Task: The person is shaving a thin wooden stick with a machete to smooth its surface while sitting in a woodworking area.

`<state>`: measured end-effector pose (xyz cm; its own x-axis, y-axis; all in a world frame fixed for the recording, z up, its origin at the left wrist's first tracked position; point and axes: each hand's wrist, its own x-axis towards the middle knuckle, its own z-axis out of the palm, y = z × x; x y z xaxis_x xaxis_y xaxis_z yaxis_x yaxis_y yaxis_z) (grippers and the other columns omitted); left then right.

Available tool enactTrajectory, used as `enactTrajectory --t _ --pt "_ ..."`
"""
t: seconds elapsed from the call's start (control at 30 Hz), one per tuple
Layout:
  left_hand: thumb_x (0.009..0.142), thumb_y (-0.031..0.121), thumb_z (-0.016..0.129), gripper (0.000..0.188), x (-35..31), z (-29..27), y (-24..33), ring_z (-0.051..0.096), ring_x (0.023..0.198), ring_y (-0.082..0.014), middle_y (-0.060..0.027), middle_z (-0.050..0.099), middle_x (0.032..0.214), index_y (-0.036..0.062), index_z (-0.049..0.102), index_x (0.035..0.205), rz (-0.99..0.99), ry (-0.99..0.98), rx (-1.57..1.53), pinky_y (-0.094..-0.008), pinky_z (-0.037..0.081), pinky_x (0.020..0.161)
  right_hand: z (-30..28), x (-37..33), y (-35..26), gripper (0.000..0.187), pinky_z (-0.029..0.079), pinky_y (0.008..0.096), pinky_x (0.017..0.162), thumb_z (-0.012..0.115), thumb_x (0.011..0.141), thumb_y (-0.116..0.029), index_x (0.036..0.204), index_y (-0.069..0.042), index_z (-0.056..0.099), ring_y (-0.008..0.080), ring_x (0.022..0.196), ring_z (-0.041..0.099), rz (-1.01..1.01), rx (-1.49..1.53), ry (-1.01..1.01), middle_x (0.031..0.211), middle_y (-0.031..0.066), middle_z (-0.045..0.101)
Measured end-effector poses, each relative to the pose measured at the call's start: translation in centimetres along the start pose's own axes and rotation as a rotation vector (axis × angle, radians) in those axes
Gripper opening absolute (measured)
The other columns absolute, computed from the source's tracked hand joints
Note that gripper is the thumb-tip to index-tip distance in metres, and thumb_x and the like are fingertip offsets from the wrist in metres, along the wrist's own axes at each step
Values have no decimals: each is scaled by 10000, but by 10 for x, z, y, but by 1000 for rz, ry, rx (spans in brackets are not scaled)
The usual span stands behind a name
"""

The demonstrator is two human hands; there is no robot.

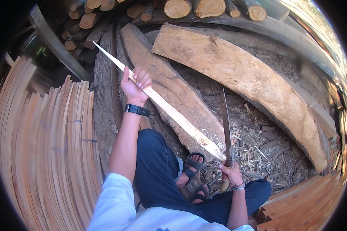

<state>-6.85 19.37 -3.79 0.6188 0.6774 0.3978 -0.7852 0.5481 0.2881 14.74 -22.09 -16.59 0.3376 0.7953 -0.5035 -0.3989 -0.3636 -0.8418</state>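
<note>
My left hand (135, 86), with a black watch at its wrist, is closed around a long, pale shaved wooden stick (173, 114). The stick slants from a sharp point at the upper left to a thicker end beside my right hand. My right hand (232, 175) grips the handle of a machete (226, 125), whose long dark blade stands almost upright in the view. The stick's thick end meets the lower blade area; whether they touch I cannot tell. Under the stick lies a rough wood slab (173, 86).
A wide curved slab (235, 73) spans the right side. Wood shavings and bark (258, 154) litter the ground near my sandalled feet (192, 165). Stacked thin boards (61, 146) rise at the left, more planks (304, 204) lie lower right. Cut logs (177, 8) are piled at the back.
</note>
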Motion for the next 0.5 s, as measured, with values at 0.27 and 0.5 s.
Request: enactTrajectory --t 0.27,0.5 --pt "975 456 484 510 -3 4 0 297 446 -105 10 290 513 114 378 613 187 133 158 -243 255 416 -1 2 0 204 369 219 379 750 855 -145 817 -19 595 60 415 462 -2 15 55 568 -16 517" --pt "990 382 447 475 -3 33 -21 308 463 -112 6 304 521 131 351 598 448 39 533 -253 271 444 2 8 5 200 368 233 381 738 860 -136 793 -32 580 67 414 460 -36 -61 88 558 -24 500"
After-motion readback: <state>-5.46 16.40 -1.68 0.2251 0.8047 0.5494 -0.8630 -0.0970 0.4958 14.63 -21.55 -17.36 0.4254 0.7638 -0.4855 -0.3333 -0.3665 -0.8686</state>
